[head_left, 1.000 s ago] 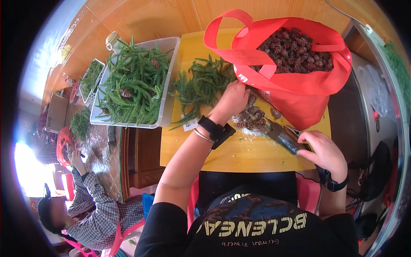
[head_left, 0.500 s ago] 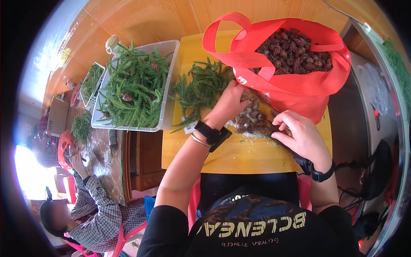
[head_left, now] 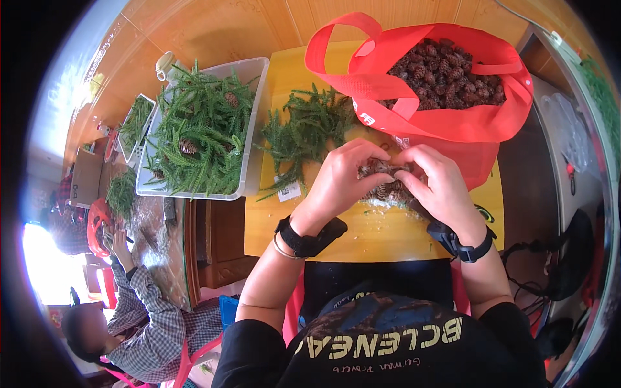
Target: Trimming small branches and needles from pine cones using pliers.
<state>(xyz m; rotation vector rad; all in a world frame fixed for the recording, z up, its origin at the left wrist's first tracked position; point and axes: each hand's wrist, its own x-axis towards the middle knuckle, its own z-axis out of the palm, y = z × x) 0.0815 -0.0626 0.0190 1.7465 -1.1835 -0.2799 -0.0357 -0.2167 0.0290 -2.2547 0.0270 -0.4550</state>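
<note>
Both hands meet over a small heap of brown pine cones dusted with white bits on the yellow table. My left hand is closed, with a whitish-brown pine cone between its thumb and fingers. Close against it, my right hand has thumb and forefinger pinched together at the cone's right side; what lies between those tips is too small to make out. Just beyond my left hand lies a bunch of green artificial fir sprigs with a white tag.
A red fabric bag full of pine cones stands at the far right of the yellow table. At left is a clear plastic tub of fir sprigs with cones. A green-edged tool lies right. Another person works at the left table.
My hands have come together over the heap; the left drew back from the bag's edge and the right moved up and inward. A pine cone is now raised between them.
</note>
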